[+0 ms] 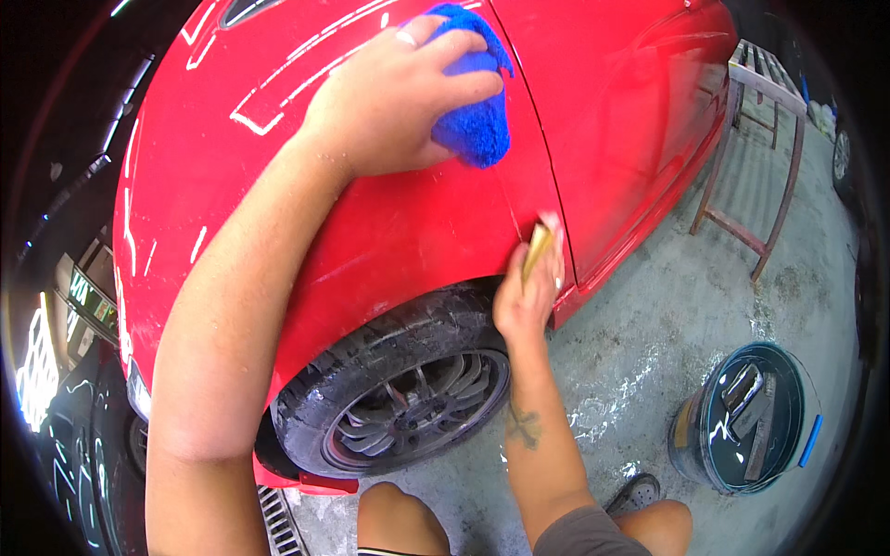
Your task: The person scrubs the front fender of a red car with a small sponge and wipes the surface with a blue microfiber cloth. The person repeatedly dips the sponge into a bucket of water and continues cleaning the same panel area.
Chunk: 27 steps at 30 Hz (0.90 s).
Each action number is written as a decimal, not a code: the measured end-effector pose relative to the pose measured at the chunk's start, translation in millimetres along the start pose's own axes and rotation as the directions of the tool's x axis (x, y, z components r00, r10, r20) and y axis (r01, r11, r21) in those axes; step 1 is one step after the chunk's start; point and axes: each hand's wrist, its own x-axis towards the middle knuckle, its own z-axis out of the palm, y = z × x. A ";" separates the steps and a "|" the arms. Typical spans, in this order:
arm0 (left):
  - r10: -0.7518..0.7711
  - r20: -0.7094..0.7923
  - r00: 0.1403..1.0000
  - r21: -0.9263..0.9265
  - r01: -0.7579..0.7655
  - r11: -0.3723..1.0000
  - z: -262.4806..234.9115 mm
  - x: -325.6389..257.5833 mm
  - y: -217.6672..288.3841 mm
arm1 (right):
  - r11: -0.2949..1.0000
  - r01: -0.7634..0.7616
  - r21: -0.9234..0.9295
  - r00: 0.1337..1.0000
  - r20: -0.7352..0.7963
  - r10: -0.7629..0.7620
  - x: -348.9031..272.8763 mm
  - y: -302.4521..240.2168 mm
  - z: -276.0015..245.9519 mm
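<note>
At the top middle, my left hand (403, 97) grips a blue microfiber cloth (477, 125) and presses it to the wet front fender of a red car (422, 227). Lower and to the right, my right hand (528, 292) is closed around a thin yellowish block (538, 248), flat against the fender just above the rear of the wheel arch. Its exact kind is hard to make out. Close to that hand runs the door seam (549, 162). Under the arch sits the front tire (320, 408) with its dark spoked wheel (417, 412).
A dark bucket (681, 445) of water with a blue grip on its handle stands at the lower right, several flat tools in it. A rusty metal stand (774, 176) is beyond the door. The grey floor (621, 371) is wet. A floor grate (278, 519) lies lower left.
</note>
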 end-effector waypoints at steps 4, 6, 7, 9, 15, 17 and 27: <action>0.015 -0.008 1.000 -0.065 -0.015 0.998 7.8 17.2 11.5 | 0.915 -0.404 -0.018 0.912 -0.085 0.401 -56.6 138.1 13.4; 0.004 -0.007 1.000 -0.035 -0.004 0.999 10.8 14.8 16.4 | 0.948 -0.301 0.100 0.934 -0.169 0.315 -23.7 92.2 13.1; 0.011 0.002 1.000 -0.031 -0.011 0.999 8.4 12.2 14.3 | 0.976 -0.169 0.137 0.968 -0.165 0.191 -3.2 50.4 4.4; 0.025 -0.016 1.000 -0.026 -0.025 0.999 3.9 4.3 6.1 | 0.992 0.021 0.128 0.988 -0.157 -0.001 27.4 -11.9 6.9; -0.025 0.013 1.000 -0.044 0.025 0.999 -0.3 14.3 13.6 | 0.975 -0.220 0.028 0.968 -0.119 0.221 -42.1 112.7 8.6; -0.026 0.006 1.000 -0.060 0.027 0.998 5.6 18.3 17.2 | 0.935 -0.343 0.086 0.929 -0.113 0.351 -46.5 127.5 12.6; -0.008 -0.017 1.000 -0.055 0.007 0.998 -1.7 13.8 11.9 | 0.978 -0.189 0.083 0.979 -0.057 0.194 -40.3 103.2 4.5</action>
